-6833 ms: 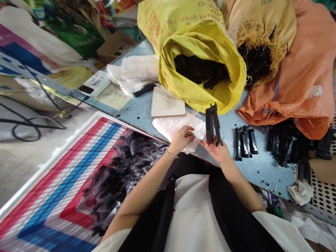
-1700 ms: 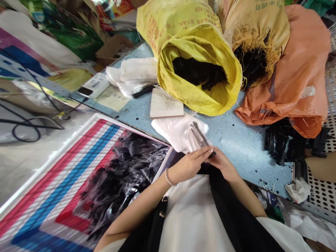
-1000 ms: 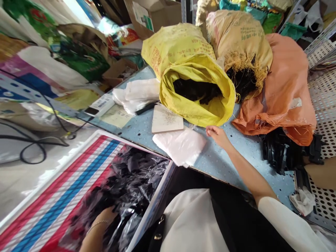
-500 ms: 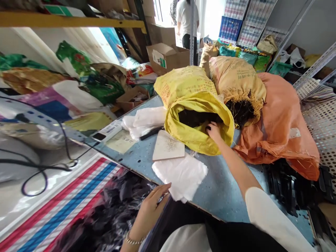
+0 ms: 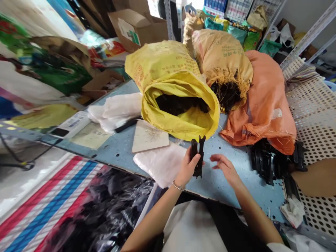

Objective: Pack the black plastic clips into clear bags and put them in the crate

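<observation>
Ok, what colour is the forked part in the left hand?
Forked part is black; best in head view.

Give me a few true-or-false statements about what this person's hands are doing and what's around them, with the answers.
1. The left hand holds a black plastic part. True.
2. The right hand is clenched around an object. False: it is open and empty, above the blue table.
3. The yellow sack is tied shut. False: its mouth is open, showing black parts inside.
4. A bracelet circles the left wrist. True.
</observation>
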The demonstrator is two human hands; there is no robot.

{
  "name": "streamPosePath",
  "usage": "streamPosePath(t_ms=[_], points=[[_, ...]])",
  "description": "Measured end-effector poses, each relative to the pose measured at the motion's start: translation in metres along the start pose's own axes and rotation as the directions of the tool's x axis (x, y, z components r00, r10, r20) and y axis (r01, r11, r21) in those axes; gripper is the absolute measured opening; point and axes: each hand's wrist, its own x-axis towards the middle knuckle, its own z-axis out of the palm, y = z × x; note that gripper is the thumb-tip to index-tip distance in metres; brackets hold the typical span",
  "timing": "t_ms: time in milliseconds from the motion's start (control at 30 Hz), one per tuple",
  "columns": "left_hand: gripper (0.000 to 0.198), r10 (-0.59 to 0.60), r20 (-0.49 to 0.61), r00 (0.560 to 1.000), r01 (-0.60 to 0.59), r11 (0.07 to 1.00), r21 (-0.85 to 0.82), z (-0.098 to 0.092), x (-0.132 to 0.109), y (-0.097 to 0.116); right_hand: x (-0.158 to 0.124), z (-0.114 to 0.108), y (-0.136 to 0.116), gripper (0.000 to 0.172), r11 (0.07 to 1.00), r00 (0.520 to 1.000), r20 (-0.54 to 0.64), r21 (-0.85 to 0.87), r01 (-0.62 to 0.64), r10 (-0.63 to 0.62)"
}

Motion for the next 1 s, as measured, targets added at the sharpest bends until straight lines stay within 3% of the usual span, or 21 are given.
streamPosePath(t_ms=[67, 167, 233, 300, 333, 400, 500, 567, 633, 767, 800, 833, 867, 933, 1000], points=[[0.065, 0.009, 0.017, 1.000, -0.011, 0.990, 0.143, 0.001, -0.011, 0.004, 0.004, -0.006, -0.019, 0.028, 0.928, 0.974, -0.022, -0.308, 0.208, -0.226], [0.062, 0.052, 0.068, 0.996, -0.068, 0.961, 0.266, 0.003, -0.024, 0.010, 0.013, -0.006, -0.041, 0.032, 0.639, 0.885, 0.141, -0.643, 0.422, -0.443], [0.062, 0.027, 0.114, 0.993, -0.060, 0.952, 0.299, 0.002, -0.030, 0.014, 0.017, -0.003, -0.047, 0.037, 0.475, 0.836, 0.230, -0.734, 0.485, -0.498], [0.063, -0.010, 0.147, 0.989, -0.037, 0.948, 0.317, 0.001, -0.033, 0.019, 0.021, 0.000, -0.048, 0.043, 0.423, 0.818, 0.267, -0.750, 0.508, -0.509], [0.062, -0.015, 0.150, 0.989, -0.035, 0.945, 0.326, 0.001, -0.034, 0.020, 0.023, 0.001, -0.048, 0.045, 0.440, 0.822, 0.261, -0.742, 0.506, -0.506], [0.059, 0.004, 0.135, 0.991, -0.052, 0.935, 0.350, 0.002, -0.033, 0.020, 0.028, 0.003, -0.044, 0.049, 0.575, 0.867, 0.184, -0.681, 0.452, -0.464], [0.055, 0.061, 0.078, 0.995, -0.084, 0.940, 0.332, 0.008, -0.028, 0.013, 0.032, 0.006, -0.035, 0.057, 0.860, 0.974, 0.066, -0.459, 0.223, -0.218], [0.052, 0.027, 0.027, 0.999, -0.033, 0.966, 0.256, 0.011, -0.023, 0.008, 0.027, 0.007, -0.030, 0.061, 0.912, 0.990, 0.099, -0.389, 0.131, -0.100], [0.049, -0.075, -0.022, 0.997, 0.078, 0.987, 0.139, 0.012, -0.018, 0.006, 0.014, 0.007, -0.026, 0.059, 0.831, 0.967, 0.209, -0.504, 0.236, -0.148], [0.052, -0.246, -0.001, 0.969, 0.246, 0.969, -0.018, 0.013, -0.015, 0.008, -0.016, 0.011, -0.019, 0.045, 0.393, 0.817, 0.478, -0.717, 0.575, -0.324], [0.052, -0.260, 0.013, 0.965, 0.260, 0.965, -0.011, 0.014, -0.016, 0.008, -0.022, 0.013, -0.016, 0.043, 0.345, 0.797, 0.500, -0.722, 0.600, -0.339], [0.051, -0.250, 0.010, 0.968, 0.250, 0.968, 0.023, 0.016, -0.018, 0.008, -0.025, 0.014, -0.012, 0.043, 0.354, 0.799, 0.493, -0.720, 0.596, -0.343], [0.050, -0.202, -0.016, 0.979, 0.203, 0.976, 0.081, 0.018, -0.020, 0.007, -0.027, 0.016, -0.009, 0.042, 0.420, 0.826, 0.458, -0.712, 0.563, -0.329], [0.048, 0.012, -0.090, 0.996, 0.011, 0.968, 0.249, 0.020, -0.025, 0.003, -0.026, 0.018, 0.000, 0.043, 0.654, 0.914, 0.340, -0.643, 0.398, -0.222], [0.059, 0.270, -0.095, 0.958, -0.206, 0.882, 0.425, 0.019, -0.025, 0.000, -0.018, 0.019, 0.006, 0.046, 0.840, 0.958, 0.286, -0.516, 0.166, -0.014]])
